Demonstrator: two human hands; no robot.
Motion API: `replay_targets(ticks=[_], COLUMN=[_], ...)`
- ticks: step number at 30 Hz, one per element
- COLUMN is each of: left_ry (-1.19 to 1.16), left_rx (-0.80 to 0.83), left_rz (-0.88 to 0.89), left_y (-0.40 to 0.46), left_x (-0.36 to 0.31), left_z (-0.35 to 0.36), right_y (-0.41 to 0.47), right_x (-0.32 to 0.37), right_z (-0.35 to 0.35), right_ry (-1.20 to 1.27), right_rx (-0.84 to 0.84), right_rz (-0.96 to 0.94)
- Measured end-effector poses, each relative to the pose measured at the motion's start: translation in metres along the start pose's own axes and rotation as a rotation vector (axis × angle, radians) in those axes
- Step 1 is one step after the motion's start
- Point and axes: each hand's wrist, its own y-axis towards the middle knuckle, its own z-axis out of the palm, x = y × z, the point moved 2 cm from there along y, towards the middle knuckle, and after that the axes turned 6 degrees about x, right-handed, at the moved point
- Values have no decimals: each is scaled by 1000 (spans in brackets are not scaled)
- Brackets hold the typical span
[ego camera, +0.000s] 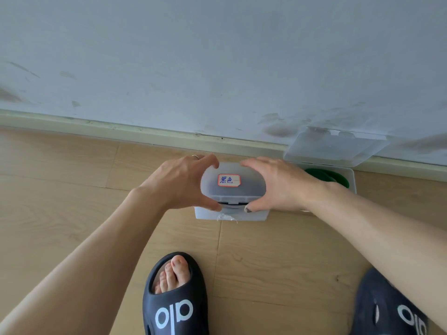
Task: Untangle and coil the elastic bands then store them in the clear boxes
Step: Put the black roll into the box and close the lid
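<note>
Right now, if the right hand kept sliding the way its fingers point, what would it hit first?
Probably the left hand: the right hand points leftward across the labelled box's lid, which both hands grip. Depth is hard to judge.

Soft, even daylight is filling the frame, source probably off-frame; shadows staying faint, wide-angle lens bending edges, corners looking slightly soft, no glare.

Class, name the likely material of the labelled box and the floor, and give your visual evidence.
Labelled box: probably frosted translucent plastic, since dark contents show dimly through its lid. Floor: pale wood or wood-look laminate, matte, with visible grain and plank seams.
</note>
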Motion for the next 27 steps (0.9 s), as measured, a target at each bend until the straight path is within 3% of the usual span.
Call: replay_targets(ticks=[3, 8, 16, 27], left_ry=[-194, -405, -546, -541], left_rx=[64, -25, -224, -300], left_rz=[-58, 22, -39, -49], left_y=[-1, 4, -1, -2], left_x=[8, -3, -5, -6], left_z=[0, 19, 32, 38], right_y=[-5, -3, -6, -5], right_x=[-5, -11, -3, 5], right_z=[0, 23, 36, 34], right_ry=[194, 314, 322, 312], right_rx=[4, -70, -218, -293], right_rz=[-6, 7, -37, -69])
